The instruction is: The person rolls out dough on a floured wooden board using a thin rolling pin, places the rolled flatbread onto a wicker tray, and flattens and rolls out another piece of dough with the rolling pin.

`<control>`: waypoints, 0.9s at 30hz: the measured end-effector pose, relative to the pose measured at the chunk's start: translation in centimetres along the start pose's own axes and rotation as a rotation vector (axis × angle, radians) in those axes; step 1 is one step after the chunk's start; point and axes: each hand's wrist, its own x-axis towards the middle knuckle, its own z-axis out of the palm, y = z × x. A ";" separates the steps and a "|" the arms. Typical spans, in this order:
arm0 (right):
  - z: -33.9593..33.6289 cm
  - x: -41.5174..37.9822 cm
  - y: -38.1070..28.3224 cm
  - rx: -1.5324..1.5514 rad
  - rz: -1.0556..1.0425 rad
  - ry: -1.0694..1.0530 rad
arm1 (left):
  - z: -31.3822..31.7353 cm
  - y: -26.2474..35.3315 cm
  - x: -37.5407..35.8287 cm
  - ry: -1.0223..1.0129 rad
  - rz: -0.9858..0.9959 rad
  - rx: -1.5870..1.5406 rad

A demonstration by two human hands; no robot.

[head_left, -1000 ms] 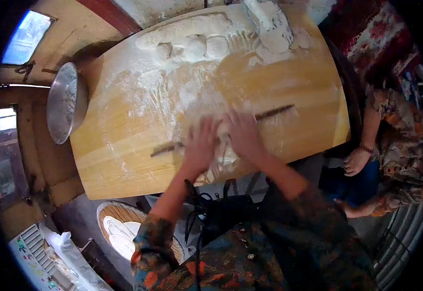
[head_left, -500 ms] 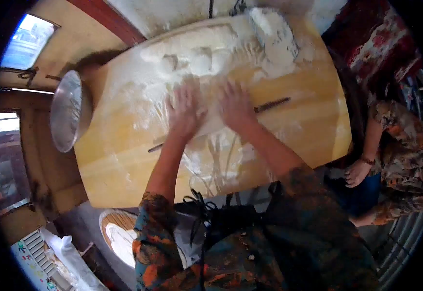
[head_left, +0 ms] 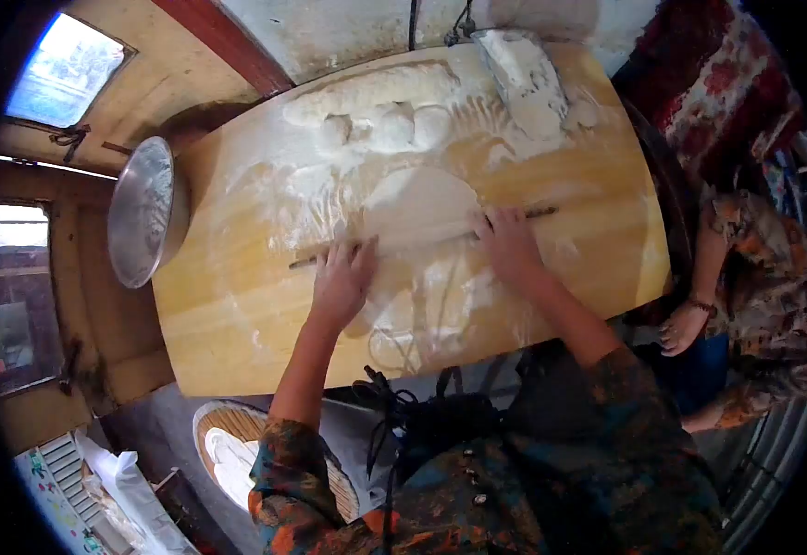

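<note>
A thin dark rolling pin (head_left: 540,213) lies slantwise across the floured wooden board (head_left: 237,305). My left hand (head_left: 343,275) is closed over its left part, and my right hand (head_left: 512,245) grips near its right end. Between my hands the pin's middle is covered by whitish dough. A rolled-out dough sheet (head_left: 422,196) spreads flat just beyond the pin, its near edge at the pin. Farther back sit small dough lumps (head_left: 394,125) dusted with flour, beside a long floury dough strip (head_left: 371,92).
An open flour bag (head_left: 526,81) lies at the board's far right. A metal basin (head_left: 144,213) leans at the left edge. Below is a round woven tray (head_left: 209,430) with white pieces. At the right, another person's hand (head_left: 683,328) rests near the board's edge.
My hands have drawn back toward me and moved apart, from lying stretched over the dough-covered pin to gripping it near its ends. The dough sheet now shows beyond the pin.
</note>
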 end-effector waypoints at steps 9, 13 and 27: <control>1.0 -9.4 -3.0 0.267 -0.245 0.123 | 0.6 3.0 -8.2 0.001 0.035 0.120; 1.1 -6.0 -6.5 0.363 0.015 0.079 | 3.0 2.0 -4.7 0.380 -0.544 -0.248; 0.2 -2.2 -7.8 0.379 0.123 0.287 | 2.6 5.9 4.0 0.205 -0.358 -1.080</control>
